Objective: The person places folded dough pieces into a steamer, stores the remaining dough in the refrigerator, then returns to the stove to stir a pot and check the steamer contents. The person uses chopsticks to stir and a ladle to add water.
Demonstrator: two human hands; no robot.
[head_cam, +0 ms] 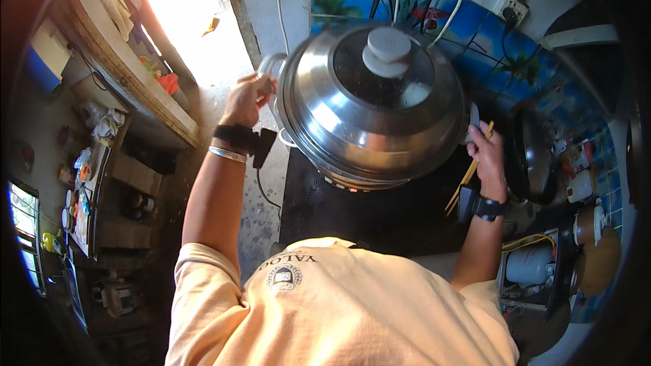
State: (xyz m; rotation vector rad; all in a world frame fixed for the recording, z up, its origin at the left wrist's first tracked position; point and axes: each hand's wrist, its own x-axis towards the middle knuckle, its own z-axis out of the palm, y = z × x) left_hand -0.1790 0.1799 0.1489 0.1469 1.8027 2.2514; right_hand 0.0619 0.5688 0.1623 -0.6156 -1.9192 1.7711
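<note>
A large steel pot with a domed lid point(325, 107) fills the middle of the view. The lid has a dark glass window point(356, 79) and a pale knob point(389, 51). At the pot's left side, my left hand point(249, 96) is closed around the loop handle point(272, 64). My right hand point(487, 155) holds a pair of wooden chopsticks point(465, 180), while its thumb and fingers also grip the right-hand handle point(474, 114). Below the rim, a lit orange spot shows on the pot's base point(356, 186). The pot's contents cannot be made out.
The pot is over a black countertop point(346, 213). A dark wok point(536, 157) stands close by on the right, with bottles point(580, 183) beyond it. White cables point(460, 0) hang behind the pot. Lower right is a gas cylinder point(529, 264); a bright doorway point(188, 20) opens at upper left.
</note>
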